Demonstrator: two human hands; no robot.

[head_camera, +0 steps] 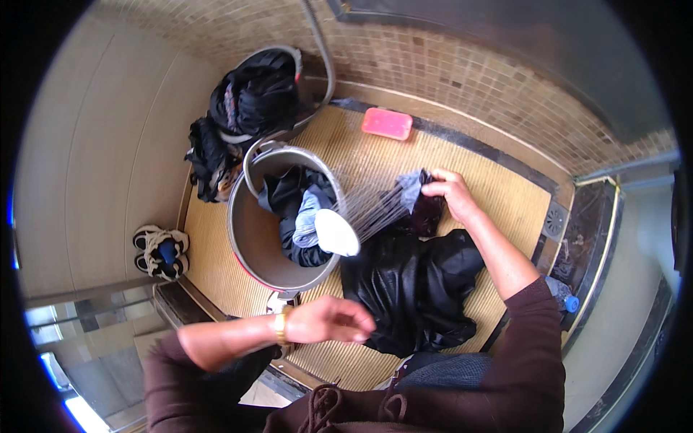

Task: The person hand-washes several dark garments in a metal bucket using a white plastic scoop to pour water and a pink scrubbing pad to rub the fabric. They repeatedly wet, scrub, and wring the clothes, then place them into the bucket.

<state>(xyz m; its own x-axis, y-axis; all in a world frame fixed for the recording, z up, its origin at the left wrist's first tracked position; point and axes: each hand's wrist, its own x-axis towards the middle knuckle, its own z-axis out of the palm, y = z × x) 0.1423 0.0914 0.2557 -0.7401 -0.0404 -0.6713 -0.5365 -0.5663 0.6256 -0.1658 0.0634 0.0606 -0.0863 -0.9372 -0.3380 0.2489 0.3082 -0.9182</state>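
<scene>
My right hand [452,195] pinches the edge of a dark, wet garment [419,208] with a grey-blue patch. Water sprays across it from a white shower head [337,234], which lies at the right rim of a grey bucket [246,254]. Inside that bucket are dark clothes [289,189] and a light blue-grey cloth [307,216]. My left hand [327,320] hovers in front of the bucket, holding nothing, its fingers loosely curled and thumb apart. A wet black garment [411,289] is spread on the ribbed floor between my hands.
A second bucket [298,59], heaped with black clothes [260,92], stands behind. More clothes [208,157] lie beside it. A pink plastic tray [387,123] sits near the tiled wall. Sneakers [161,253] are at left; a floor drain [554,221] and plastic bottle [560,292] at right.
</scene>
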